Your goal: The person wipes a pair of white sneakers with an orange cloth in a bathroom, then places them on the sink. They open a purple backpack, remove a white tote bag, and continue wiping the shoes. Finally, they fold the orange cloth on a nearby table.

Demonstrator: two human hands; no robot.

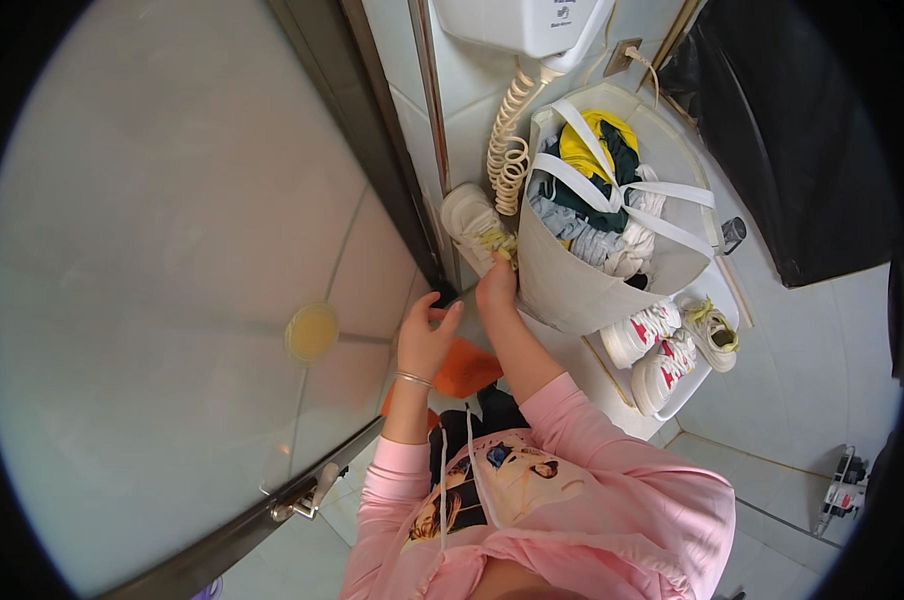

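A white sneaker with pale yellow laces (466,218) lies at the wall, left of a large white fabric bag (562,285). My right hand (496,286) is at the sneaker's near end, its fingers closed on it by the laces; the exact grip is partly hidden. Lower and to the left, my left hand (427,340) is held in the air, thumb and fingers apart, with nothing in it. The bag stands upright and is filled with clothes, among them a yellow garment (582,155).
A white and red pair of shoes (662,370) and another yellow-laced sneaker (710,335) sit right of the bag. A frosted glass door (172,250) with a handle (312,495) fills the left. A wall dryer's coiled cord (510,140) hangs behind. Orange slippers (467,368) show below my hands.
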